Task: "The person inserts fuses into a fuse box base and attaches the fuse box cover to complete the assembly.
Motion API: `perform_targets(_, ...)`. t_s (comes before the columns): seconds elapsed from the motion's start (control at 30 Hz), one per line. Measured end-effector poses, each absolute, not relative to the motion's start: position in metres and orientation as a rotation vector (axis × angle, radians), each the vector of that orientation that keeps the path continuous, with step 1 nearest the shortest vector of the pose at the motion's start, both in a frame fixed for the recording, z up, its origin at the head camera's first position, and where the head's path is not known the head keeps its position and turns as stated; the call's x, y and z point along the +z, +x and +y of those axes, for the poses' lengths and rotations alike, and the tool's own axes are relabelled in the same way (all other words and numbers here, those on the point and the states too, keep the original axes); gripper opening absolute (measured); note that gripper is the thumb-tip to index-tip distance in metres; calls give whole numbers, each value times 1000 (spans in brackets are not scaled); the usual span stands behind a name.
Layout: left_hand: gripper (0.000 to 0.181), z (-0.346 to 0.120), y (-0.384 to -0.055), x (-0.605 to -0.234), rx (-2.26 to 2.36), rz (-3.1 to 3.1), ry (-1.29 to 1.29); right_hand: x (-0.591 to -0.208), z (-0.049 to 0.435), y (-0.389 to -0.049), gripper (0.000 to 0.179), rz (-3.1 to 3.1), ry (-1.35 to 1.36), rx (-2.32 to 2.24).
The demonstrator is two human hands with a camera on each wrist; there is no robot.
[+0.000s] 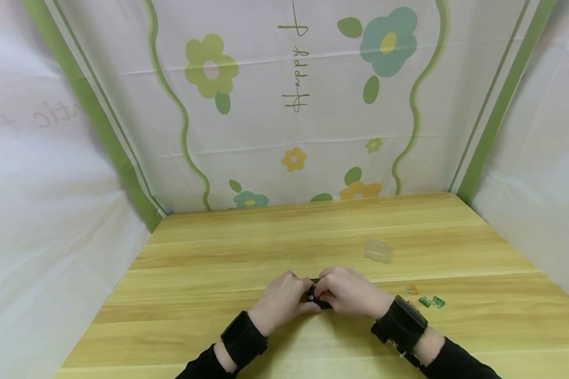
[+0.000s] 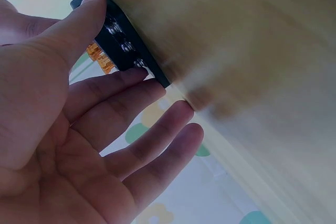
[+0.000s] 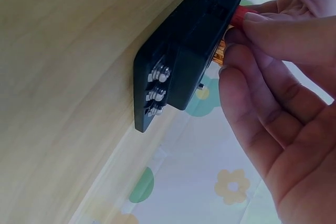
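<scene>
A black plastic base with metal screw terminals (image 3: 173, 51) stands on the table between my hands, its exact kind unclear. My left hand (image 1: 284, 296) holds it at the left side, thumb on one edge and fingertips on the other. My right hand (image 1: 353, 293) is over its right part and pinches a small red piece (image 3: 240, 16) between thumb and fingers, at the top of the base. Copper-coloured parts (image 2: 100, 57) show on the upper face. Fingers hide much of the top, so I cannot tell whether the red piece is fixed to it.
A clear plastic box (image 1: 377, 251) lies behind the right hand. Two small green pieces (image 1: 424, 301) and a small orange-and-clear piece (image 1: 412, 289) lie right of the right wrist. Printed cloth (image 1: 256, 126) hangs along the table's back edge and both sides.
</scene>
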State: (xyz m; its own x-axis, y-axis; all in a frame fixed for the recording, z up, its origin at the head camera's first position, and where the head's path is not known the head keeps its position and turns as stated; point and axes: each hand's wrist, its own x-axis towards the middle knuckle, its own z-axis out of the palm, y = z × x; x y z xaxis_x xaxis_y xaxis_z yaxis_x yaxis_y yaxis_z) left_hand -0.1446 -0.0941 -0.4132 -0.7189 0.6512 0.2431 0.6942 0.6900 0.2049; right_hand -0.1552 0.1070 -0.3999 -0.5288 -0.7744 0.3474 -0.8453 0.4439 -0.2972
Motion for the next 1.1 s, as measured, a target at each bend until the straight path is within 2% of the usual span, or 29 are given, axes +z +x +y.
perform_targets(1.1, 28, -94, -144, -414, -401, -2750, -1088, -402, 104, -154, 19, -2534, 1406, 611)
